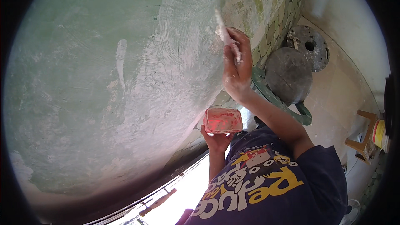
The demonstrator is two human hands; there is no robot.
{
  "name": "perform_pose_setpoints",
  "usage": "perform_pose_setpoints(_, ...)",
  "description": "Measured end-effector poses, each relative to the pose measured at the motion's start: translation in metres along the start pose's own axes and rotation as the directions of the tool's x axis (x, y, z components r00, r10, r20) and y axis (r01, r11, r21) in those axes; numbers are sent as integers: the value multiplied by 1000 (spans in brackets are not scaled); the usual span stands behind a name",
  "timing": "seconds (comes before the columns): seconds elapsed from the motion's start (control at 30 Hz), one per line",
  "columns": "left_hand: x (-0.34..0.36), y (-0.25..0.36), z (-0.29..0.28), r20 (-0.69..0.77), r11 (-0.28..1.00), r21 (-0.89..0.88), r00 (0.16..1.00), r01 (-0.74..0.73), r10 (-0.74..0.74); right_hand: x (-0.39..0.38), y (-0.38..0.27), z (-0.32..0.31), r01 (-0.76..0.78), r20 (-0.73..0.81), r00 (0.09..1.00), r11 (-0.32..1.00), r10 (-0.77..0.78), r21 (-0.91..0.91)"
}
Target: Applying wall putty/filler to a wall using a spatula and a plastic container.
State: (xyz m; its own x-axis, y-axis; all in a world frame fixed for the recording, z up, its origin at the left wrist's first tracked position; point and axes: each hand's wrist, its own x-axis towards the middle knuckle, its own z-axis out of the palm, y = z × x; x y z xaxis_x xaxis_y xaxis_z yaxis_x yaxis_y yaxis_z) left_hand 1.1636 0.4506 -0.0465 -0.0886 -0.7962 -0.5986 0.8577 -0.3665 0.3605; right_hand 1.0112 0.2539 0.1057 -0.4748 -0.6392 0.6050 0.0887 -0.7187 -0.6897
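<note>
My right hand [238,64] is raised close to the wall, its fingers closed around a flat scraper [227,37] caked with white paste. The scraper is seen nearly edge-on, and I cannot tell whether its blade touches the wall. Lower down, near my body, my left hand [216,141] grips a small red rectangular container [223,121] from beneath. Whitish paste smears its rim and inside. The green wall [104,12] carries broad whitish streaks and patches, with a thick white dab [121,60] left of my right hand.
Stone-patterned tiling [277,27] borders the painted area. To the right stand a green plastic seat [304,116], a dark round lid-like disc [289,75] and a speckled disc with a hole [318,50]. A small wooden stool [366,135] and a yellow bucket [378,133] are farther right.
</note>
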Motion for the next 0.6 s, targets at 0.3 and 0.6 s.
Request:
perform_pose_setpoints(0.3,4,-4,1,-34,1000,-11,999,19,-19,-15,-5,31,72,16,997,981,-70,-181)
perform_pose_setpoints(0.6,5,-3,1,-46,999,21,999,27,-26,-31,-6,33,34,13,999,993,-32,-115)
